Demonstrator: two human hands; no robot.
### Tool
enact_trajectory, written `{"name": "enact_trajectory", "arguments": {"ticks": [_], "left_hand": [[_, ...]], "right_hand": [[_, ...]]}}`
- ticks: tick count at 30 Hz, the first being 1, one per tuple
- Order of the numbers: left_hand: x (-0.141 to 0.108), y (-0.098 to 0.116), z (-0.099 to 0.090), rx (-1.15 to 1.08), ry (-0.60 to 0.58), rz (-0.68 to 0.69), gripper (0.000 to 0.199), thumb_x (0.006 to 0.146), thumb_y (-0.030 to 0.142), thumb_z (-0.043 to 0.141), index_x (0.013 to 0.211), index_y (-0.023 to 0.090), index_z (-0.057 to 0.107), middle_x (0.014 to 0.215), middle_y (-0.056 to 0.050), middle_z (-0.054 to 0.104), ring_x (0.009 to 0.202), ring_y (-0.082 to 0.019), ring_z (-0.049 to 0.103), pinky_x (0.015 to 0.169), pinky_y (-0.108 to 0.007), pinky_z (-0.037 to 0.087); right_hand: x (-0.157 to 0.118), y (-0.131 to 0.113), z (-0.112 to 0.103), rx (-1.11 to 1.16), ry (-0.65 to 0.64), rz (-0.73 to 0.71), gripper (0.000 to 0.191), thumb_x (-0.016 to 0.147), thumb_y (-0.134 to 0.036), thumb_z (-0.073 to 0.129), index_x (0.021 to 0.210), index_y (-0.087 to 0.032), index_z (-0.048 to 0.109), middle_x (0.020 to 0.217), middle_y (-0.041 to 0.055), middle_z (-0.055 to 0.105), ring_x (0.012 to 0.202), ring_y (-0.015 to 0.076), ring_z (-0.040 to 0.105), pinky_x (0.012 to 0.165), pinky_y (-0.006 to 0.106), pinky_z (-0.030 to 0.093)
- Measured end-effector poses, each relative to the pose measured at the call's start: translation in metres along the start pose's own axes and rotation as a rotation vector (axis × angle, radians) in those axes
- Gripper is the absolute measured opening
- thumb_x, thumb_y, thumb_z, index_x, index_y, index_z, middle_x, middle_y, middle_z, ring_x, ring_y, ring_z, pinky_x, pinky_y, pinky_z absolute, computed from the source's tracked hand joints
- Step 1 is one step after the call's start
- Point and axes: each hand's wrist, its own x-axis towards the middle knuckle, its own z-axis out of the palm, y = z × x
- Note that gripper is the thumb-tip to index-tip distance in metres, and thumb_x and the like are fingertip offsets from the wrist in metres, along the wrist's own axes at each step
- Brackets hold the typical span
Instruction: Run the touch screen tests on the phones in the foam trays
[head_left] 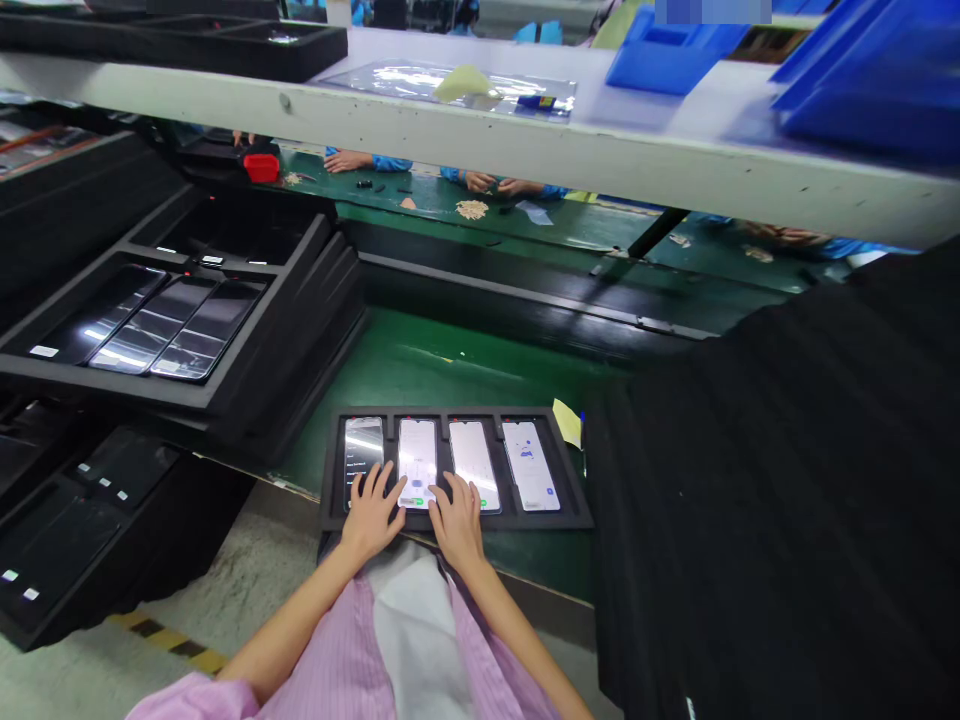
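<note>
Two hands on a foam tray of four lit smartphones.

The black foam tray (pixel 570 505) lies on the green tabletop (pixel 420 365) at its near edge, holding four smartphones (pixel 529 465) side by side, screens on. The left hand (pixel 370 515) rests open, fingers spread across the first and second phones; the right hand (pixel 457 518), also open, touches the second and third. A second tray (pixel 225 385), up left, shows three dark phones (pixel 154 325).

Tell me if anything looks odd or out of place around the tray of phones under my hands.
Little stands out. The four phones sit straight in the black tray, but the leftmost phone shows a dark screen while the others glow white. A yellow slip lies loose at the tray's corner.
</note>
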Motion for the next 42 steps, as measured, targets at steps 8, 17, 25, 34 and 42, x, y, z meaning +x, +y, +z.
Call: {"name": "enact_trajectory", "arguments": {"ticks": [8, 17, 25, 34, 42], "left_hand": [[-0.003, 0.0, 0.005, 0.016, 0.039, 0.018, 0.028, 0.083, 0.033, 0.049, 0.107, 0.028, 0.064, 0.131, -0.008, 0.051, 0.123, -0.03, 0.04, 0.1, -0.051, 0.026], [-0.003, -0.001, 0.003, 0.043, 0.075, 0.032, 0.036, 0.083, 0.034, 0.048, 0.117, 0.028, 0.058, 0.131, -0.01, 0.05, 0.121, -0.03, 0.041, 0.098, -0.051, 0.028], [-0.001, 0.014, 0.011, 0.06, 0.086, 0.042, 0.036, 0.085, 0.032, 0.045, 0.118, 0.026, 0.058, 0.13, -0.011, 0.051, 0.121, -0.029, 0.042, 0.097, -0.047, 0.028], [0.002, 0.021, 0.012, 0.111, 0.105, 0.037, 0.036, 0.086, 0.03, 0.041, 0.114, 0.02, 0.06, 0.128, -0.014, 0.052, 0.12, -0.03, 0.043, 0.095, -0.048, 0.031], [-0.002, 0.016, 0.009, 0.125, 0.102, 0.05, 0.036, 0.084, 0.031, 0.044, 0.115, 0.021, 0.059, 0.129, -0.013, 0.052, 0.119, -0.03, 0.043, 0.095, -0.048, 0.032]], "right_hand": [[-0.002, 0.0, 0.005, -0.03, -0.039, 0.02, 0.036, 0.091, -0.027, 0.031, 0.095, -0.019, 0.066, 0.123, 0.0126, 0.051, 0.119, 0.0249, 0.04, 0.101, 0.049, 0.027], [-0.003, 0.014, -0.007, -0.064, 0.045, 0.041, 0.036, 0.092, -0.025, 0.029, 0.104, -0.02, 0.062, 0.121, 0.0108, 0.051, 0.117, 0.0231, 0.04, 0.101, 0.046, 0.027], [-0.021, 0.082, -0.029, -0.091, 0.18, 0.263, 0.038, 0.092, -0.031, 0.028, 0.099, -0.017, 0.062, 0.105, 0.0122, 0.055, 0.101, 0.0238, 0.046, 0.09, 0.043, 0.033], [-0.003, 0.051, -0.023, -0.026, 0.073, 0.099, 0.036, 0.091, -0.025, 0.029, 0.105, -0.023, 0.063, 0.108, 0.0099, 0.054, 0.104, 0.0217, 0.045, 0.095, 0.043, 0.031], [0.034, 0.017, -0.003, -0.067, -0.114, 0.086, 0.033, 0.091, -0.029, 0.035, 0.113, -0.026, 0.06, 0.127, 0.0111, 0.047, 0.119, 0.0255, 0.038, 0.102, 0.048, 0.023]]}}
